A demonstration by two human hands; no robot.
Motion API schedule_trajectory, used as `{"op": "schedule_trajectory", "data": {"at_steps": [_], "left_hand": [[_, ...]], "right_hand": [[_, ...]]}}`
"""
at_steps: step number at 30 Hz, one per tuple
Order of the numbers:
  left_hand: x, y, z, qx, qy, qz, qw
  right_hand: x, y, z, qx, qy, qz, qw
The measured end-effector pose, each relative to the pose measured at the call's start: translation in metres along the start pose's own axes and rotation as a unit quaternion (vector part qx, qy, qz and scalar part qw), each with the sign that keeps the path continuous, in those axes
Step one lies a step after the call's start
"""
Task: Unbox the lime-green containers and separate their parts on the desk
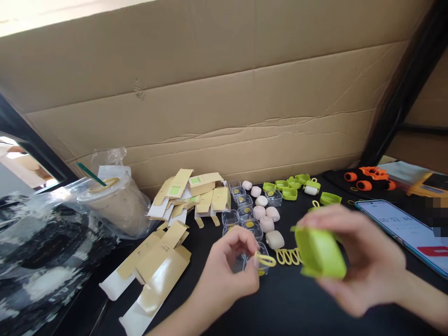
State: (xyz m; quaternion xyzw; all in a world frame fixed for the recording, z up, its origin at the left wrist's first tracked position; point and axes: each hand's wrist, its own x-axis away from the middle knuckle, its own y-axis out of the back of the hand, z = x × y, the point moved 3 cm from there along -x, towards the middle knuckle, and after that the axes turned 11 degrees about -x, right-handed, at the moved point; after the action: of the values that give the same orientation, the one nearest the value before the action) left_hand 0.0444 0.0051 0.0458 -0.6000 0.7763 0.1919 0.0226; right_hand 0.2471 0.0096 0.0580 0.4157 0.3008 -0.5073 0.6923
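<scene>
A small yellow loop (266,260) is pinched between the thumb and finger of my left hand (229,266). To its right, my right hand (371,261) grips a lime-green case cover (322,252), slightly blurred, with its hollow side showing. Several more yellow loops (285,256) lie in a row on the black table between my hands. Behind them are rounded pale cases (275,239), some pinkish, some cream. Clear plastic boxes (245,213) with yellow pieces inside stand behind my left hand, which partly hides the nearest. More green covers (289,193) sit farther back; one (311,187) surrounds a white piece.
Cardboard cartons (164,266) lie piled on the left, beside a bagged drink cup (115,205) and a black-and-white bundle (45,261). A phone (406,228) showing a timer and an orange toy truck (373,175) are at right. A cardboard wall (217,107) closes the back.
</scene>
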Motion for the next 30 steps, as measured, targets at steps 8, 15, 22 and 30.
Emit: {"op": "schedule_trajectory", "data": {"at_steps": [8,15,22,30], "left_hand": [[-0.080,-0.053,-0.016,-0.273,-0.045,0.212,0.937],[-0.106,-0.118,0.004,-0.397,-0.125,0.304,0.857],[-0.101,-0.126,0.007,-0.427,-0.145,0.290,0.844],[-0.098,-0.126,0.014,-0.450,-0.133,0.293,0.833]], "right_hand": [[-0.026,0.051,-0.015,0.032,0.013,-0.253,0.967],[-0.019,0.042,-0.015,-0.009,-0.008,-0.215,0.976],[-0.016,0.040,-0.017,-0.107,-0.031,-0.227,0.967],[-0.019,0.040,-0.015,-0.116,-0.021,-0.215,0.970]]}}
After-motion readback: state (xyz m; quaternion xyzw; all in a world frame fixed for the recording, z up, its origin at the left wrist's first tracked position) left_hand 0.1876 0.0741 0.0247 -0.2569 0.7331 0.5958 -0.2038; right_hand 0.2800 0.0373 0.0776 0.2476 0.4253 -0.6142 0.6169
